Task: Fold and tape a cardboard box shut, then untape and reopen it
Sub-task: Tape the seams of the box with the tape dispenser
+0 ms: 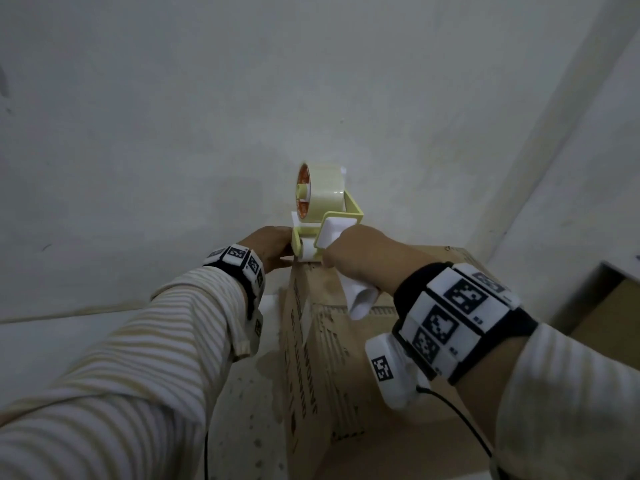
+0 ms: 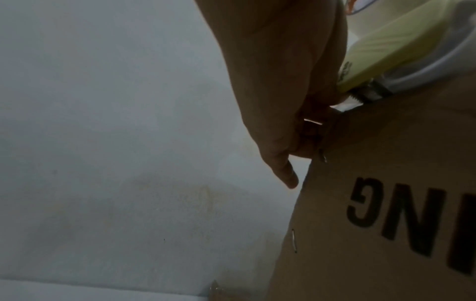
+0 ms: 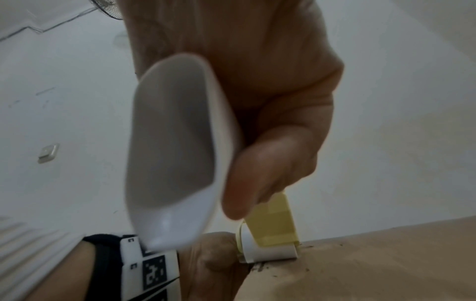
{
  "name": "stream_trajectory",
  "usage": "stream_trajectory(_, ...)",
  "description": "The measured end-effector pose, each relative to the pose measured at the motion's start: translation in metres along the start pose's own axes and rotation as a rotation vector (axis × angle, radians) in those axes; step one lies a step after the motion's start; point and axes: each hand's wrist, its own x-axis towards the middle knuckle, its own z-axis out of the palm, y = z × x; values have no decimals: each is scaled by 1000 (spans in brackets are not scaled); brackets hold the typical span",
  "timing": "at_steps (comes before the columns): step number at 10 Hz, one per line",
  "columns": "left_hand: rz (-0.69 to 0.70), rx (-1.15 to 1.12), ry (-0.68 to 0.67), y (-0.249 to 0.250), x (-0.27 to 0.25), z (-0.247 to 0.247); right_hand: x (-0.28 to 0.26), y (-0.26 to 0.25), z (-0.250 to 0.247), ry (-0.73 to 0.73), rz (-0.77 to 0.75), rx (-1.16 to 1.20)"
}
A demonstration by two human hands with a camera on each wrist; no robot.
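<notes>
A brown cardboard box (image 1: pixel 363 375) with black print stands before me, top flaps down. On its far top edge rests a tape dispenser (image 1: pixel 325 216) with a yellow frame and a clear tape roll (image 1: pixel 322 192). My right hand (image 1: pixel 360 251) grips its white handle (image 3: pixel 175 152), and the white roller (image 3: pixel 268 250) touches the box top (image 3: pixel 386 264). My left hand (image 1: pixel 273 244) is at the box's far left corner beside the roller. Its fingers (image 2: pixel 283 163) point down along the box's far side (image 2: pixel 386 183), just under the yellow frame (image 2: pixel 386 46). Whether tape lies under them is hidden.
A white wall rises close behind the box, and pale floor (image 1: pixel 52 358) lies to the left. At the right edge another brown cardboard piece (image 1: pixel 609 306) stands by the wall. Metal staples (image 2: pixel 293 240) run down the box's corner seam.
</notes>
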Motion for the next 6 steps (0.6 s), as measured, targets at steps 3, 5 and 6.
stream_trajectory(3,-148,267,43,11,-3,1,3,2,5,-11,-11,-83)
stream_trajectory(5,-35,411,94,10,-14,11,-4,3,11,-8,13,2)
stream_trajectory(6,21,403,196,9,-9,11,-18,8,14,33,-3,114)
